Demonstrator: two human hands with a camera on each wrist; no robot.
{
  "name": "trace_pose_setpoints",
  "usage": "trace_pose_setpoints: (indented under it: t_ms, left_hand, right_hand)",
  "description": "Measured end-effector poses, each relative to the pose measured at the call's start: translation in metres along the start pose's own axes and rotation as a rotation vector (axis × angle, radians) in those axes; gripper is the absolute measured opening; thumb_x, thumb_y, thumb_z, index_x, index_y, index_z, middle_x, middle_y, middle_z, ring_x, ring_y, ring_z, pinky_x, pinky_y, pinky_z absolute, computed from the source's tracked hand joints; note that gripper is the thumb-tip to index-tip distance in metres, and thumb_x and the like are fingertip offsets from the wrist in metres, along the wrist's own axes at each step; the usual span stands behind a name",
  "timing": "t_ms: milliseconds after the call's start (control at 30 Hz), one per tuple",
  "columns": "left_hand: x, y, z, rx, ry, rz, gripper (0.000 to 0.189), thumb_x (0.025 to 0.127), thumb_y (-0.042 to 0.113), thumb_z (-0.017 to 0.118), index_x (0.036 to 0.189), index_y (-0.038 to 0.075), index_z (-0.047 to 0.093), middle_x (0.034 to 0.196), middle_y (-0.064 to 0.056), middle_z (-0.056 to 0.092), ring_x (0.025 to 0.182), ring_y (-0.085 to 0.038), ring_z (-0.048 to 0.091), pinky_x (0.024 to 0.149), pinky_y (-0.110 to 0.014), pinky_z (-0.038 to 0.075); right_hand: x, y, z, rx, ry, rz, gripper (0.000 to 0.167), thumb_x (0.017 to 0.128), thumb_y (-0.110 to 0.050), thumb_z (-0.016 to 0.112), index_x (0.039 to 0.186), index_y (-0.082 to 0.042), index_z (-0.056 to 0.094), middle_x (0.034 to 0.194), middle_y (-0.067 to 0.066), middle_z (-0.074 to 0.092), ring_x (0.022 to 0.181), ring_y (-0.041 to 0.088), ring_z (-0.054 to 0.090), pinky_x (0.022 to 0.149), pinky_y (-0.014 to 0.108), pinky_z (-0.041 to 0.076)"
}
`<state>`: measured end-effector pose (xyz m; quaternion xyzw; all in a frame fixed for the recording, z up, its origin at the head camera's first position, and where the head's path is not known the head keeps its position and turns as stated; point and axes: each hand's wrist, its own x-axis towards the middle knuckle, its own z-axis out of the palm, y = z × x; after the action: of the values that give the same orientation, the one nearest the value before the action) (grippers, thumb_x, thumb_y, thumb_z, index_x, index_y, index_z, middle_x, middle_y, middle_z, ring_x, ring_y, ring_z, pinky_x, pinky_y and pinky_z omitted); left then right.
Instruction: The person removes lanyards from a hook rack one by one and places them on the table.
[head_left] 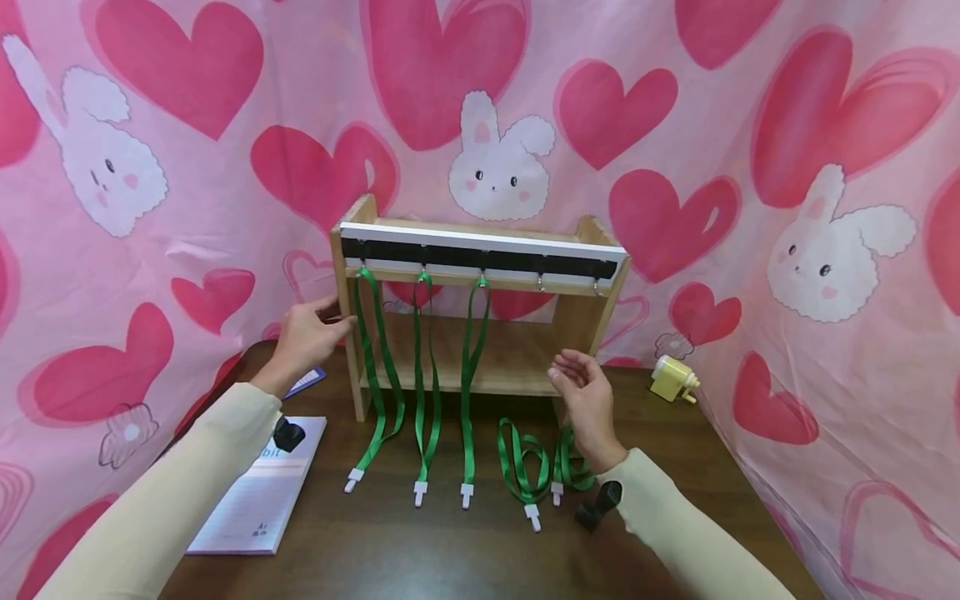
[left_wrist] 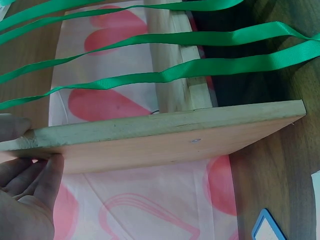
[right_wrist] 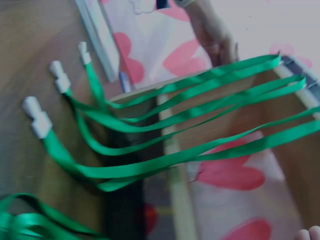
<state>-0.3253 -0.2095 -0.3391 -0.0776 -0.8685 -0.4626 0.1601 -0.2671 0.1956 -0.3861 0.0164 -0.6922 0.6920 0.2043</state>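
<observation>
My left hand [head_left: 311, 337] grips the left side panel [left_wrist: 150, 145] of a small wooden shelf [head_left: 517, 383], thumb on one face and fingers on the other. Three green lanyards [head_left: 468, 392] hang in loops from hooks along the shelf's black-and-white top strip [head_left: 450, 254], their white clips [right_wrist: 42, 124] resting low in front. Two hooks [head_left: 541, 283] at the right end carry nothing. Close to the shelf's right side, my right hand [head_left: 588, 404] is held up with loosely bent fingers and nothing in it. Below it, two more green lanyards [head_left: 531, 498] lie coiled on the table.
A white notepad [head_left: 258, 500] lies at the left of the brown table [head_left: 420, 558], with a blue-edged card [head_left: 305, 382] behind it. At the right back stands a small yellow device with a crank [head_left: 672, 379]. A pink heart-patterned cloth [head_left: 315, 67] closes off the back and sides.
</observation>
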Motion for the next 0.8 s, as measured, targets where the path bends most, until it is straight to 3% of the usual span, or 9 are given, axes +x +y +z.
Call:
trace_pose_setpoints:
  t_ms: [167, 367, 567, 800]
  left_hand:
    - [0.001, 0.001, -0.001, 0.003, 0.009, 0.011, 0.056, 0.097, 0.026, 0.067, 0.147, 0.005, 0.052, 0.136, -0.024, 0.065, 0.116, -0.040, 0.069, 0.090, -0.048, 0.059]
    - [0.000, 0.001, 0.000, 0.000, 0.010, 0.006, 0.056, 0.097, 0.025, 0.068, 0.147, 0.005, 0.053, 0.135, -0.024, 0.065, 0.116, -0.041, 0.069, 0.089, -0.049, 0.060]
    - [-0.001, 0.001, 0.001, 0.005, 0.003, 0.002, 0.056, 0.097, 0.025, 0.067, 0.148, 0.005, 0.052, 0.136, -0.024, 0.064, 0.117, -0.042, 0.068, 0.091, -0.050, 0.060]
    - [0.000, 0.001, 0.001, 0.004, 0.005, 0.009, 0.056, 0.098, 0.025, 0.067, 0.148, 0.005, 0.052, 0.136, -0.025, 0.064, 0.117, -0.043, 0.068, 0.091, -0.051, 0.059]
  right_hand:
    - [0.009, -0.032, 0.003, 0.029, -0.068, -0.075, 0.039, 0.094, 0.000, 0.066, 0.131, 0.005, 0.056, 0.110, -0.010, 0.068, 0.115, 0.020, 0.067, 0.093, 0.014, 0.057]
    - [0.017, -0.063, 0.007, 0.073, -0.130, -0.170, 0.037, 0.095, -0.003, 0.066, 0.131, 0.006, 0.057, 0.111, -0.010, 0.072, 0.110, 0.011, 0.070, 0.097, 0.017, 0.057]
    - [0.020, -0.084, 0.016, 0.069, -0.172, -0.242, 0.035, 0.095, -0.004, 0.067, 0.128, 0.005, 0.061, 0.117, 0.005, 0.073, 0.108, 0.011, 0.072, 0.097, 0.020, 0.057]
    - [0.024, -0.100, 0.030, -0.005, -0.235, -0.266, 0.036, 0.096, -0.010, 0.068, 0.131, 0.001, 0.063, 0.131, 0.023, 0.067, 0.113, 0.012, 0.071, 0.096, 0.019, 0.058]
